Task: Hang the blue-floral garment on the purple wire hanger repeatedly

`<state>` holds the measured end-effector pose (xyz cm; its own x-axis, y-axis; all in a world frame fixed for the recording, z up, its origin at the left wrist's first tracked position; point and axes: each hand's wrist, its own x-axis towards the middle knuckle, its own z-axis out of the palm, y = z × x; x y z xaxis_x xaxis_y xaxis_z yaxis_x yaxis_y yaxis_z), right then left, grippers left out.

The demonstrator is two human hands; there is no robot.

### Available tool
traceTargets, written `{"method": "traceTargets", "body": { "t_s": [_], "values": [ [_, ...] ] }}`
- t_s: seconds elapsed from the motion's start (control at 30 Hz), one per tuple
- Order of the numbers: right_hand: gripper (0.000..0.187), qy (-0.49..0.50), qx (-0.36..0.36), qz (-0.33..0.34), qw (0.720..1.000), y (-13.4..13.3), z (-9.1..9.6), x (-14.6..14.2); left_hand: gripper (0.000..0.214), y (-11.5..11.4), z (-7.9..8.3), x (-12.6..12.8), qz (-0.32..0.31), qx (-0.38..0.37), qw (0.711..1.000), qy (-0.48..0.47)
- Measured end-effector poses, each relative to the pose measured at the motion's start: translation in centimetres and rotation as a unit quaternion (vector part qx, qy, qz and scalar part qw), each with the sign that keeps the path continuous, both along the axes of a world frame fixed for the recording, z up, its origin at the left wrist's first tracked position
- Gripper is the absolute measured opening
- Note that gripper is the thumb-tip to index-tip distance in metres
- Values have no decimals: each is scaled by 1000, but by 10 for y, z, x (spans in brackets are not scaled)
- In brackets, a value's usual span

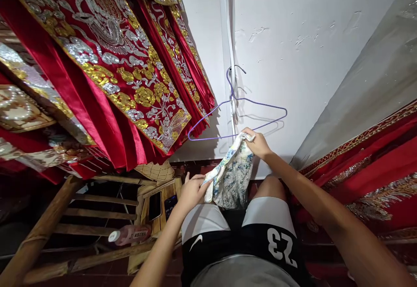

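A thin white garment with a blue and green floral print hangs between my two hands, over my lap. At its lower left edge, the fingers of my left hand are closed on the cloth. My right hand pinches the upper corner, close to the wall. Just above that hand is a purple wire hanger, with its hook by a white vertical pipe. Nothing hangs on the hanger. The garment's exact kind is hard to make out from its bunched folds.
Red embroidered cloths with gold and silver sequins hang at the left, and more red fabric is at the right. Low on the left stands a bamboo chair. Near it are a pink bottle and two phones.
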<state>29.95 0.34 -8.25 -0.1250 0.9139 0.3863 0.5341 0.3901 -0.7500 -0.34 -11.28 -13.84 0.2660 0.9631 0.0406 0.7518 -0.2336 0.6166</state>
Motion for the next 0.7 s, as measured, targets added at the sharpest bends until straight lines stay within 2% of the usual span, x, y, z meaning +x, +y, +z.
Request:
{"method": "traceTargets", "body": {
  "t_s": [0.1, 0.17, 0.23, 0.3, 0.4, 0.47, 0.53, 0.63, 0.7],
  "values": [
    [16, 4, -2, 15, 1000, -22, 7, 20, 55, 15, 0, -12, -8, -70, 995, 69],
    [16, 2, -4, 31, 1000, -31, 16, 29, 42, 30, 9, -16, 26, -25, 997, 73],
    [14, -1, 0, 39, 999, -37, 27, 35, 38, 48, 25, -17, 64, 63, 996, 24],
    [10, -8, 1, 37, 999, -41, 37, 39, 47, 66, 46, -16, 95, 133, 985, -61],
    [6, -27, -16, 46, 998, -44, 47, 42, 53, 89, 81, -10, 113, 168, 957, -210],
    [7, -32, -29, 56, 997, -47, 51, 40, 54, 98, 105, 0, 94, 167, 929, -317],
    [7, -18, -41, 72, 996, -49, 54, 36, 51, 103, 127, 12, 55, 176, 908, -376],
    [6, 33, -70, 115, 990, -52, 55, 28, 38, 105, 155, 35, -12, 223, 923, -315],
    [10, 59, -76, 128, 987, -55, 53, 24, 33, 107, 165, 50, -38, 245, 937, -245]
  ]
}}
